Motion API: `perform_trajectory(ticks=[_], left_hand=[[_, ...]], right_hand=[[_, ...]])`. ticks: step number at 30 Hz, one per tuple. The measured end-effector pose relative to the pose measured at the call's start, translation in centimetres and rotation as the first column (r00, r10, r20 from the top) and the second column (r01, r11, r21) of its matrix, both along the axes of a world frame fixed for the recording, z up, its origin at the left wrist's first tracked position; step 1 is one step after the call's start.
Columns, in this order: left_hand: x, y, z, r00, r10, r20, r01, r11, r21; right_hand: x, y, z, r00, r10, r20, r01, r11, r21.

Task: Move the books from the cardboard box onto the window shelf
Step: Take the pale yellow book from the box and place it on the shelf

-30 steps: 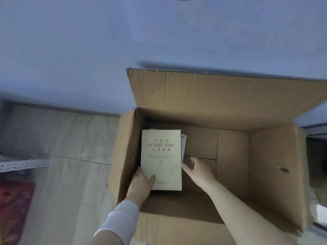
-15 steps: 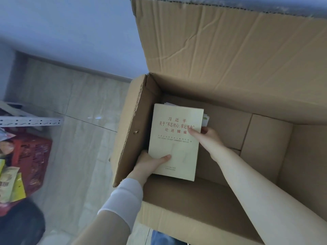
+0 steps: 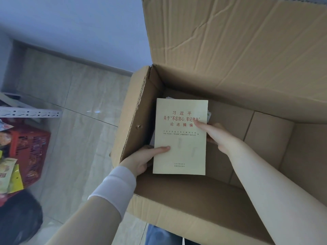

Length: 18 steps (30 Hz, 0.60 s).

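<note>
A pale yellow book (image 3: 180, 138) with red print on its cover lies face up at the left inside an open cardboard box (image 3: 203, 197). More books sit under it, mostly hidden; only their edges show. My left hand (image 3: 143, 159) grips the stack at its lower left edge, thumb on the cover. My right hand (image 3: 218, 136) holds the right edge, thumb on the cover and fingers tucked beneath. The window shelf is out of view.
The box's big flap (image 3: 238, 41) stands up behind it against a pale wall. To the left are tiled floor, a white perforated metal rail (image 3: 30, 113), a red plastic crate (image 3: 30, 149) with snack packets, and a dark rounded object (image 3: 17, 220).
The view has come closer to the box. My right hand went from beside the book to gripping its right edge, and the stack has risen a little with both hands on it.
</note>
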<state>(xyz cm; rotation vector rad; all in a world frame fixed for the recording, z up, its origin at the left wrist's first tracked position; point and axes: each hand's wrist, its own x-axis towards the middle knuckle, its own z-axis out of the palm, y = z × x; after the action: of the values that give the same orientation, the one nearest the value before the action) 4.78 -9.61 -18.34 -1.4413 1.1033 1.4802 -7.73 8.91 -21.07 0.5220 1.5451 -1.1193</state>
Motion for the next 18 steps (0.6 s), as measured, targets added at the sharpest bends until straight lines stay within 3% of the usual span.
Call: perform_trajectory(ticks=[4, 9, 15, 18], left_hand=[[1.0, 0.5, 1.1, 0.996, -0.057, -0.066, 0.049, 0.993, -0.108], [1.7, 0.8, 3.1, 0.992, -0.030, -0.121, 0.030, 1.000, 0.000], [3.2, 2.1, 8.4, 0.972, -0.158, -0.172, 0.178, 0.978, 0.109], [5.5, 1.8, 13.3, 0.956, -0.142, -0.256, 0.187, 0.969, 0.160]], right_hand=[[-0.8, 0.7, 0.5, 0.998, 0.054, 0.027, -0.054, 0.998, -0.020], [-0.9, 2.0, 2.2, 0.993, 0.114, 0.039, -0.114, 0.993, -0.003], [2.5, 4.8, 10.1, 1.000, 0.002, -0.013, -0.002, 0.999, 0.044], [5.3, 5.2, 16.3, 0.993, -0.101, -0.064, 0.105, 0.993, 0.054]])
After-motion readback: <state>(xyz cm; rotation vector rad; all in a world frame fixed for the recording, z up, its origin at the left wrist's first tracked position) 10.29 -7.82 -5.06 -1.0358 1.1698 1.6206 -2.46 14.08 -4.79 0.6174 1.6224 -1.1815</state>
